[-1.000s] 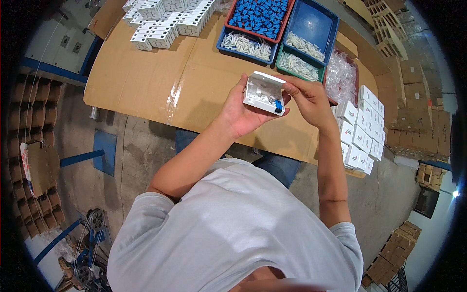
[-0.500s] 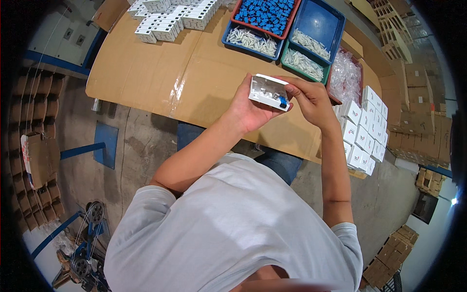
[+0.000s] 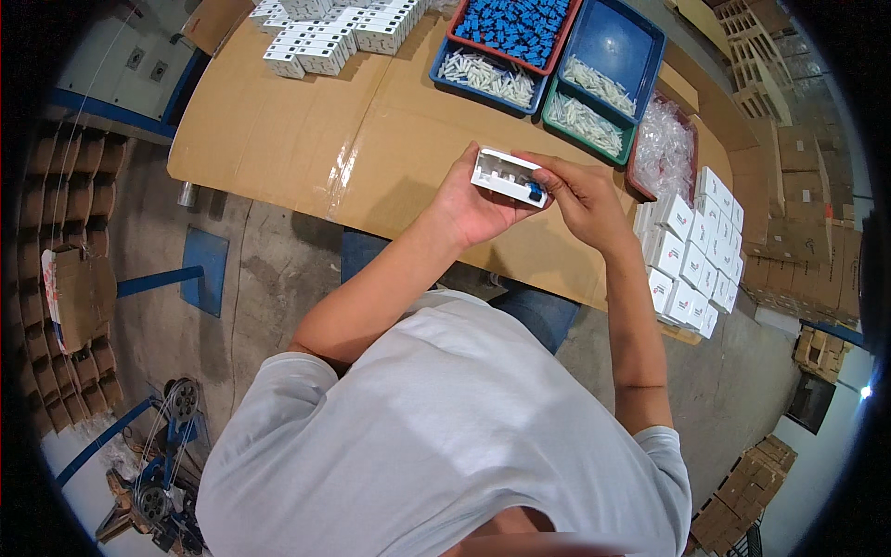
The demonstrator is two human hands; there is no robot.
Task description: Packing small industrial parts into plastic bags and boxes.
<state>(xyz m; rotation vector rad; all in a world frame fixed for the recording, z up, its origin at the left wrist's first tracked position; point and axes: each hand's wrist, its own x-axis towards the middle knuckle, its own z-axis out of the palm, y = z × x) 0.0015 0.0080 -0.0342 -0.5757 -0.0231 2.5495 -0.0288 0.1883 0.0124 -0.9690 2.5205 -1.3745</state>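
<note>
Box (image 3: 499, 187) in the left hand (image 3: 470, 212) holds a blue piece (image 3: 535, 191).

Handheld box (image 3: 499, 187) was white; small part (image 3: 535, 192) inside was blue and black. Red tray (image 3: 499, 59) held blue-and-black pieces (image 3: 515, 28); blue tray (image 3: 483, 97) and green tray (image 3: 583, 145), whitish sticks (image 3: 587, 123). Boxes (image 3: 694, 255) stacked at right were white with red and dark marks. Tabletop (image 3: 278, 139) was tan, shirt (image 3: 418, 418) pale grey.

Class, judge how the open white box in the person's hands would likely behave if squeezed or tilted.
The white box is probably light, being small and thin-walled. Its walls look like card, so a hard squeeze may bend them. Tilted, it might let the blue piece slide out, since that shows in the opening.
</note>
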